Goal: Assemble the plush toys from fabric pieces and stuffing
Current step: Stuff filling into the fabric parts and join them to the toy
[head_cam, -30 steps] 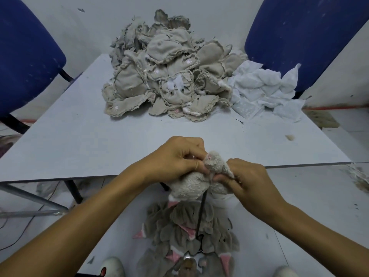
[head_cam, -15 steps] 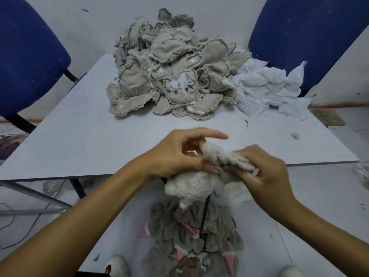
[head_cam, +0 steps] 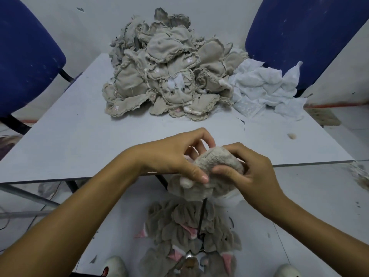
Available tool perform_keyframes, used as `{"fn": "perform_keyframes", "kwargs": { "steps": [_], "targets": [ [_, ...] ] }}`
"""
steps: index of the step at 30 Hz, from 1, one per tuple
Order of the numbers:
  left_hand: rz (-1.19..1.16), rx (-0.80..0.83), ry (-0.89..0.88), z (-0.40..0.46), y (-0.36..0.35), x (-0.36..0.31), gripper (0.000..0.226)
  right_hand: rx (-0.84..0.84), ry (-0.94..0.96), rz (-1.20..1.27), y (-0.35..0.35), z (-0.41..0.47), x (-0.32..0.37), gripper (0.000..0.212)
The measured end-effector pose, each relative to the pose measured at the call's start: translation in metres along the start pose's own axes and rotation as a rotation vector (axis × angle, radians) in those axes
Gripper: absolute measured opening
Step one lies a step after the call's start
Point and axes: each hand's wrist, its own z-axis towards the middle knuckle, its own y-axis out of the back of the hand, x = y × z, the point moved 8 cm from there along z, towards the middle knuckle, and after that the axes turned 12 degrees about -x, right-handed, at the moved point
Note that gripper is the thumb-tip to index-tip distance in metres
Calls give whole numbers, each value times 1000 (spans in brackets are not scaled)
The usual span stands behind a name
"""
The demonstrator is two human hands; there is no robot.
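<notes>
Hands both gripping plush piece [head_cam: 217, 162] just past near table edge [head_cam: 299, 163]: left hand [head_cam: 175, 156] pinching its left end, right hand [head_cam: 251, 168] curled round the top. Beige fabric pile [head_cam: 165, 76] and white fabric [head_cam: 263, 90] at far side of table. Finished grey plush pieces [head_cam: 189, 226] heaped on floor below hands.

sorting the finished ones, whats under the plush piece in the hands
Below the plush piece, gripped by the left hand and right hand, a heap of grey plush pieces lies on the floor. Its top is covered.
</notes>
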Motion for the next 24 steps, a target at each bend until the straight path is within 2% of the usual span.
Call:
{"fn": "perform_keyframes", "kwargs": {
  "steps": [2, 4, 9, 11, 13, 16, 17, 19, 22, 24],
  "targets": [
    [-27, -96, -84, 4, 4, -10, 36, -68, 72, 0, 7, 2, 7, 18],
    [-77, -173, -135, 4, 11, -15, 28, -69, 117, -21, 8, 3, 8, 14],
    [131, -129, -72, 8, -4, 1, 27, 123, 7, -65, -13, -12, -15, 38],
    [151, -110, -82, 8, -2, 3, 25, 125, -2, -38, -11, -11, -14, 25],
    [62, -121, -128, 6, 4, -4, 27, 73, -11, 19, -3, -6, -7, 15],
    [-174, -167, -153, 4, 17, -9, 32, -94, 72, 61, 15, 9, 14, 18],
    [-150, -151, -154, 5, 17, -8, 32, -108, 115, 44, 15, 13, 22, 19],
    [75, -78, -148, 7, 12, -2, 28, -51, 141, 15, 5, 16, 30, 23],
    [388, -11, -112, 10, 4, 12, 39, 98, 56, 14, -15, 9, 19, 35],
    [470, -13, -95, 11, 3, 15, 37, 167, -46, 58, -18, 3, 4, 46]
  ]
}}
